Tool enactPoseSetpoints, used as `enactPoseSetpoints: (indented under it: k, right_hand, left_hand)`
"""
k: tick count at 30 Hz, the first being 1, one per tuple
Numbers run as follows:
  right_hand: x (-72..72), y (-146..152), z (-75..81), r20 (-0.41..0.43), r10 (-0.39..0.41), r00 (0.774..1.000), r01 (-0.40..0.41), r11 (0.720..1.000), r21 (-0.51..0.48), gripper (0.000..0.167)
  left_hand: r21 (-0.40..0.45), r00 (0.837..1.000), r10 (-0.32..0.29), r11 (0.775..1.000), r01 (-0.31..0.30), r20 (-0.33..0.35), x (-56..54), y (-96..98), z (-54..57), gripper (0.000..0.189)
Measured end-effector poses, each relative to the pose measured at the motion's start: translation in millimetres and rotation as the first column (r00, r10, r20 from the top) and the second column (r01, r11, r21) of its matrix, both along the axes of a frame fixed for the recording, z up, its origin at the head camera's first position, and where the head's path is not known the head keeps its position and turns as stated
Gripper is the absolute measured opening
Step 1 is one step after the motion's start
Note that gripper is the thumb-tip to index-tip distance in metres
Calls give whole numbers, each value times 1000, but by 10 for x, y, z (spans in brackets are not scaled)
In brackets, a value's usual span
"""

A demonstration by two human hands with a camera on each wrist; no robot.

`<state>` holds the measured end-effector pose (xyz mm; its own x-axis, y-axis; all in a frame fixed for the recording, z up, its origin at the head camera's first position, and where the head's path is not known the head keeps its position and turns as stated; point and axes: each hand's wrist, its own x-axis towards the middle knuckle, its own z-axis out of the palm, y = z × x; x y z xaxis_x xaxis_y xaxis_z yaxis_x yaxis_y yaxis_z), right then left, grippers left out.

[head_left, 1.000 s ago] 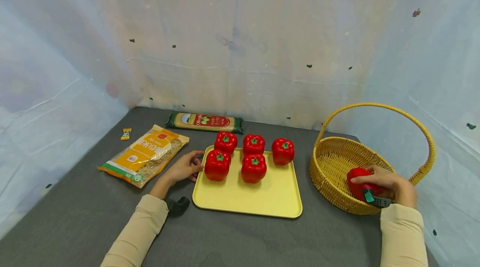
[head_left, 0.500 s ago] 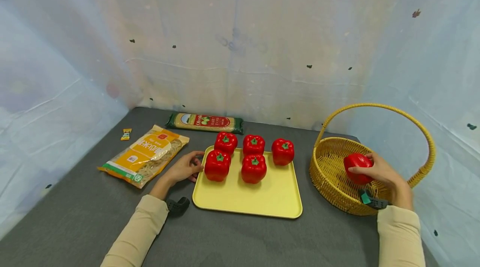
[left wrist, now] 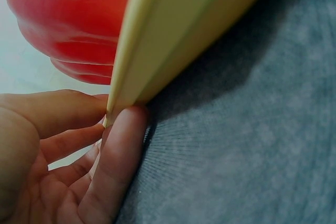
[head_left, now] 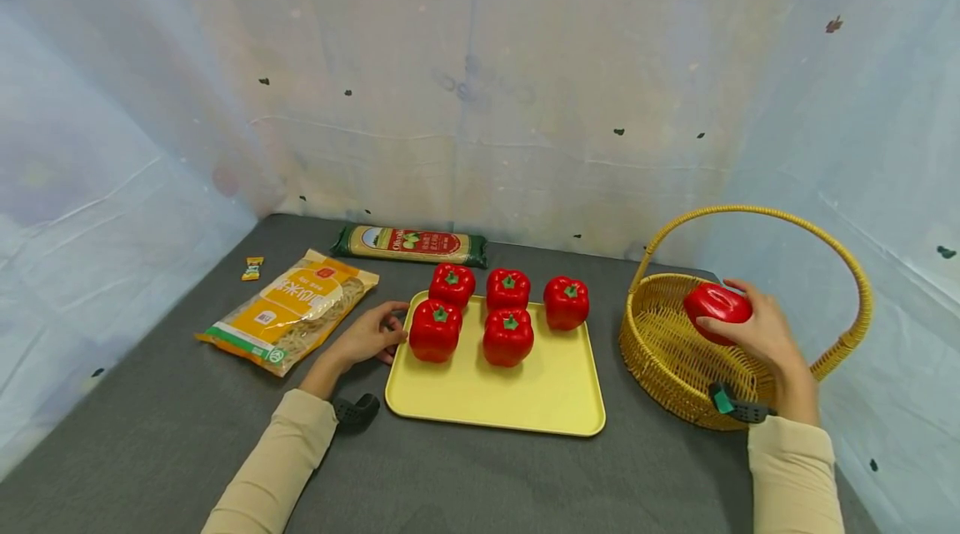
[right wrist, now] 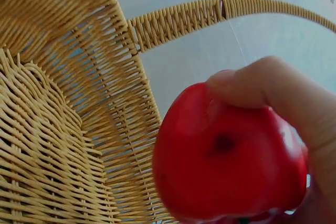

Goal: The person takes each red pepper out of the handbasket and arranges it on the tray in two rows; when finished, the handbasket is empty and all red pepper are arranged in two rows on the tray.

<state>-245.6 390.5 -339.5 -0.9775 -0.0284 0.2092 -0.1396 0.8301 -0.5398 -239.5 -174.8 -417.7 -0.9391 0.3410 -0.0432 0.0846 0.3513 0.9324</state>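
Observation:
My right hand grips a red bell pepper over the wicker basket, level with its upper part. In the right wrist view the thumb lies across the pepper, whose smooth underside faces the camera. My left hand pinches the left rim of the yellow tray; in the left wrist view thumb and finger meet at the tray's edge. Several red bell peppers stand upright on the tray, green stems up, toward its back half. One of them shows right beside the left hand.
Left of the tray lies a yellow-orange food packet, with a small candy wrapper beyond it. A long noodle packet lies along the back. The basket's tall handle arches above its opening. Patterned cloth hangs behind the grey table.
My right hand has lifted the bell pepper from low inside the basket, moving it up and slightly left. The left hand and tray have stayed put.

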Motion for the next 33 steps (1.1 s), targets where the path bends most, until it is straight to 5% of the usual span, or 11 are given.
enactPoseSetpoints:
  k: [6, 11, 23, 33]
  right_hand:
    - [38, -116, 43, -30, -57, 998, 54, 993, -104, 89]
    - [78, -259, 73, -68, -26, 997, 17, 992, -124, 83]
    - [109, -788, 126, -276, 135, 952, -153, 987, -45, 68]
    - [128, -1184, 99, -351, 233, 907, -267, 962, -51, 87]
  left_hand:
    - [-3, 1000, 10, 1000, -10, -5, -112, -36, -163, 52]
    - [-11, 1000, 20, 1000, -20, -5, -191, -67, -284, 53]
    - [-1, 1000, 20, 1000, -20, 0, -186, -63, -277, 53]
    - [-3, 1000, 20, 1000, -20, -1, -207, -63, -299, 52]
